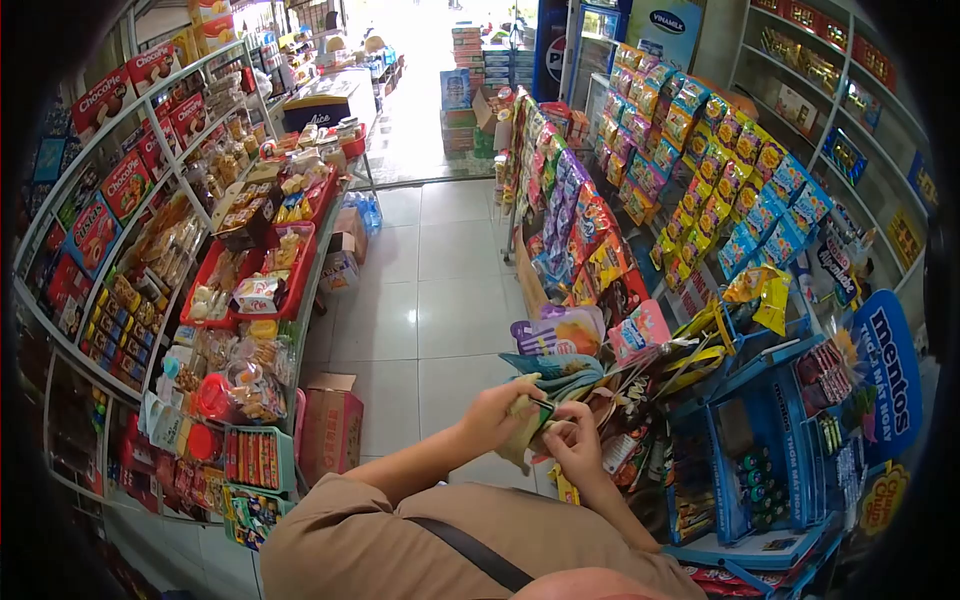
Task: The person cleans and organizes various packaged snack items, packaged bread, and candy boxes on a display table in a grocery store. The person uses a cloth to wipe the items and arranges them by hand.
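Note:
In front of my chest, my left hand point(497, 414) is closed on a limp, pale yellow-green piece point(517, 447) that looks like a wrapper or cloth. A small dark strip shows between the two hands. My right hand point(573, 446) is pinched just beside it, fingertips together; what they hold is too small to make out. Right beyond my hands are teal packets point(560, 368), a purple and orange packet point(566, 333) and a pink packet point(640, 330), apparently on the end of a hanging rack.
A blue Mentos stand point(770, 440) is close on my right. Snack packets point(720, 180) hang in rows behind it. On the left, red trays point(312, 250) of sweets line a table, with a cardboard box point(330, 425) on the tiled floor point(385, 320). Shelves point(150, 130) rise further left.

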{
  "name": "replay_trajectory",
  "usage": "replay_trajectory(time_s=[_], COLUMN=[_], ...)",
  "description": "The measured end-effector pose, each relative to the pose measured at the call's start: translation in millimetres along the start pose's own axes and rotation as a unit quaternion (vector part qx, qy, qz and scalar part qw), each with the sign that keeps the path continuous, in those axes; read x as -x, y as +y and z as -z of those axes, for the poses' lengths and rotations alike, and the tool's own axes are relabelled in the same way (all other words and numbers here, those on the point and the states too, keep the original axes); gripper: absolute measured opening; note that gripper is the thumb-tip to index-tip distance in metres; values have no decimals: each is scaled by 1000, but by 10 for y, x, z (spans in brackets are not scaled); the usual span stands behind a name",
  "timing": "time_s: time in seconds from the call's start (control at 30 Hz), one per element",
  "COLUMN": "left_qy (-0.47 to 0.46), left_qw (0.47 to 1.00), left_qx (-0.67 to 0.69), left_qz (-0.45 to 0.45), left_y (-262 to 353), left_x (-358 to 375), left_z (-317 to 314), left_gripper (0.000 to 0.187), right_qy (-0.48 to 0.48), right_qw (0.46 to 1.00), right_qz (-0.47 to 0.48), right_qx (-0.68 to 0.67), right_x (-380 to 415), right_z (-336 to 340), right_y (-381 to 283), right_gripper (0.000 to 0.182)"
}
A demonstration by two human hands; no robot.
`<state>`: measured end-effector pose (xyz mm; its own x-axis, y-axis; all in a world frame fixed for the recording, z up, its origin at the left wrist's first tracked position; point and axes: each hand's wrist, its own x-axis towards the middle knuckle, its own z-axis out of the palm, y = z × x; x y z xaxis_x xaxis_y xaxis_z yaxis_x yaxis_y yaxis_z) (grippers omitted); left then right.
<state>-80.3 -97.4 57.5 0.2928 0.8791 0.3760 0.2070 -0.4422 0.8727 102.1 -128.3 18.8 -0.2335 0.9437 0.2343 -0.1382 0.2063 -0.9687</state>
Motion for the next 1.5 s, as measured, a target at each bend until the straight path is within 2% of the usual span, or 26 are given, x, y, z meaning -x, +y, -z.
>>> replay_trajectory(time_s=[0.03,0.07,0.17,0.2,0.3,0.33,0.4,0.47,0.5,0.53,0.63,0.73,0.9,1.0,1.1,1.2,1.23,1.33,1.4,1.43,1.5], left_qy=[28,55,128,151,264,264,262,237,223,221,76,-98,-193,-244,-292,-357,-382,-402,-324,-283,-270], left_qw=[999,998,988,984,923,926,933,955,964,959,984,983,971,961,944,921,911,905,944,959,963], left_qx=[17,34,77,90,274,264,246,179,145,172,-47,-67,-91,-101,-146,-157,-153,-135,-54,-13,9], left_qz=[8,18,38,43,61,47,17,1,-9,-35,-151,-139,-104,-76,-52,1,24,25,-3,-16,-23], left_y=[-35,-70,-228,-301,-531,-552,-576,-645,-670,-653,-733,-794,-673,-712,-755,-686,-653,-623,-676,-689,-658], left_x=[-12,-14,38,60,48,49,29,1,-28,-65,-126,-159,-133,-124,-122,-140,-144,-66,30,68,50], left_z=[72,146,376,442,542,586,705,878,962,1047,1465,1732,1901,1956,1966,1945,1924,1772,1592,1517,1421], left_gripper=[17,12,12,13,14,14,15,15,16,19,28,36,40,37,36,38,40,47,52,54,52], right_qy=[-2,-32,-147,-149,-127,-146,-118,-60,-62,-64,-90,-97,-76,-48,-3,48,53,50,22,27,37], right_qw=[999,989,974,973,983,978,981,984,976,964,934,922,899,890,907,952,948,940,945,943,936], right_qz=[17,0,-43,-65,-120,-88,-75,-81,-64,-46,-16,-34,-53,-18,-2,-43,-49,-46,-14,-40,-91], right_qx=[30,142,166,162,60,119,131,146,200,254,345,374,428,454,421,298,311,334,325,330,338], right_x=[-42,-83,-226,-270,-424,-497,-556,-598,-635,-684,-766,-828,-848,-845,-833,-799,-778,-719,-691,-679,-683], right_z=[-62,-95,-386,-501,-816,-873,-980,-1102,-1150,-1181,-1229,-1288,-1353,-1400,-1454,-1550,-1564,-1576,-1582,-1566,-1504], right_y=[12,7,48,104,41,-32,52,125,115,82,112,66,89,120,120,67,50,13,-1,-49,-181], right_gripper=[34,24,20,21,21,19,17,15,14,14,15,16,17,18,17,19,22,33,41,44,49])
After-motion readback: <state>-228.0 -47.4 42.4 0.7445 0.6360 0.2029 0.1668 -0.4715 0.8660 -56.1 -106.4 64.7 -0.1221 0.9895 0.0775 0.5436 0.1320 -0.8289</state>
